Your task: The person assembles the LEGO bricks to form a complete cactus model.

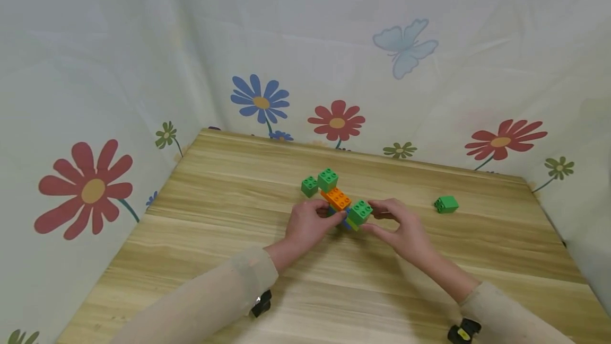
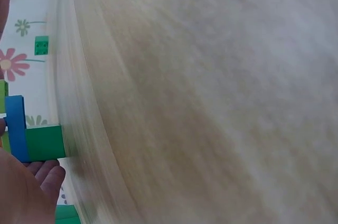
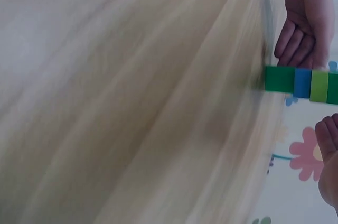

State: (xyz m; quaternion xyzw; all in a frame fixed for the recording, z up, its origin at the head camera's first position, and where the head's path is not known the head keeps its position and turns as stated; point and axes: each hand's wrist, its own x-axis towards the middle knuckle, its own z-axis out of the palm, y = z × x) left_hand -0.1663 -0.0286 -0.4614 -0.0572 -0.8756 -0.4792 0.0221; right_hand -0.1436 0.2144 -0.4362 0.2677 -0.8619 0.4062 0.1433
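My left hand (image 1: 307, 225) grips a small build of toy building bricks near the middle of the table, its thumb on the near side. On top lies an orange brick (image 1: 338, 199), with a green brick (image 1: 327, 178) at its far end. Another green brick (image 1: 360, 210) stands at the right end. Under these, a blue brick (image 2: 16, 129) and a lime brick (image 3: 319, 85) show in the wrist views, stacked over a lower green brick (image 3: 280, 78). My right hand (image 1: 406, 232) is spread around the right end, thumb and fingers apart; the right wrist view shows a gap to the bricks.
A loose green brick (image 1: 309, 187) stands just left of the build. One more green brick (image 1: 446, 204) lies on its side to the right. The wooden table (image 1: 229, 185) meets a flower-printed curtain (image 1: 296, 42) at the back and sides.
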